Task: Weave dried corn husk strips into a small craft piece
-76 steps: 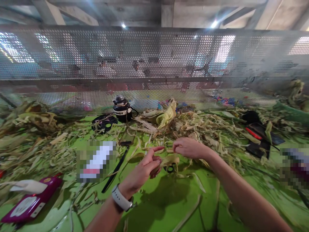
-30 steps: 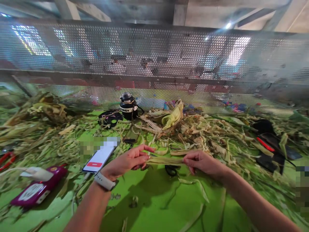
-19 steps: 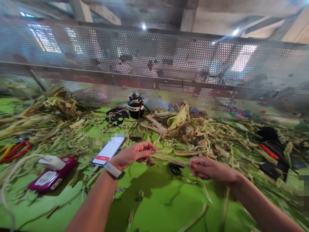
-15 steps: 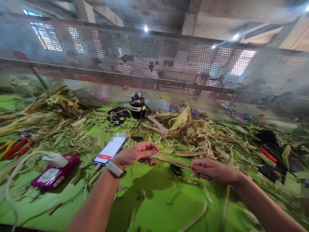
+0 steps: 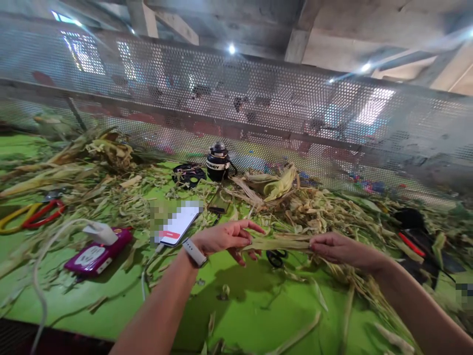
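Bright green surface (image 5: 251,310), bearing a heap of dry, pale husks (image 5: 325,207); nearer side, a flat, pale green-tan husk strip (image 5: 281,244) spans both hands. Left hand (image 5: 221,239) grip pinches one end, right hand (image 5: 336,249) grip the other. Probably light, limp, fibrous, liable to split lengthwise; best pinched flat across full width near the ends.

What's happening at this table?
A person holds a strip of pale green husk stretched between the left hand and the right hand, above a bright green table. Black-handled scissors seem to lie just below the strip. Loose husks and scraps are heaped beyond the hands. To the left are a lit phone, a purple power strip and an object with red and yellow handles.
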A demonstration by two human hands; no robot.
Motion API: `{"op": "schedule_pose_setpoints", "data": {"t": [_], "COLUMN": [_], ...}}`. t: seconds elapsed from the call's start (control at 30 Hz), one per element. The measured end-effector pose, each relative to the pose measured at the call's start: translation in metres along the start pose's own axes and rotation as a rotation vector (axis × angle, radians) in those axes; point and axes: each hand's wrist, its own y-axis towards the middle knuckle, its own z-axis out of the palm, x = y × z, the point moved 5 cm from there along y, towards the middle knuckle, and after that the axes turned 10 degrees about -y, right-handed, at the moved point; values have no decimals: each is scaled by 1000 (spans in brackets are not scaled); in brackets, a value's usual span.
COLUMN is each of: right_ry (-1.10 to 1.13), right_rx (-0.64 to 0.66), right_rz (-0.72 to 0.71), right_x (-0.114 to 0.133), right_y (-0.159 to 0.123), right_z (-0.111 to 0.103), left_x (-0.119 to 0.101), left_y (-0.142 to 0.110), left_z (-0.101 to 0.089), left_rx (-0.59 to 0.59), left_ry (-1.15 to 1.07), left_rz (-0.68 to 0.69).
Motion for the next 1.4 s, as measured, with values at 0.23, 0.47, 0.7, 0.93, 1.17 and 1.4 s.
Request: {"op": "schedule_pose_setpoints", "data": {"t": [0.23, 0.47, 0.7, 0.93, 1.17, 1.4], "right_ry": [253, 333, 298, 641, 911, 1239], "right_rx": [-163, -324, -367, -149, -157, -148], "right_rz": [35, 24, -83, -89, -155, -105], "right_x": [19, 59, 89, 80, 67, 69], "right_y": [5, 38, 69, 79, 76, 78], "right_z": [-16, -27, 8, 52, 64, 85], "left_x": [4, -27, 13, 19, 22, 36], "left_y": [7, -10, 21, 29, 38, 44], "left_z": [-23, -12, 23, 23, 25, 24], "left_rx": [-401, -835, -649, -576, -581, -602], "left_ry": [29, 212, -98, -458, -690, -830], "left_rz": [52, 530, 488, 525, 535, 497]}}
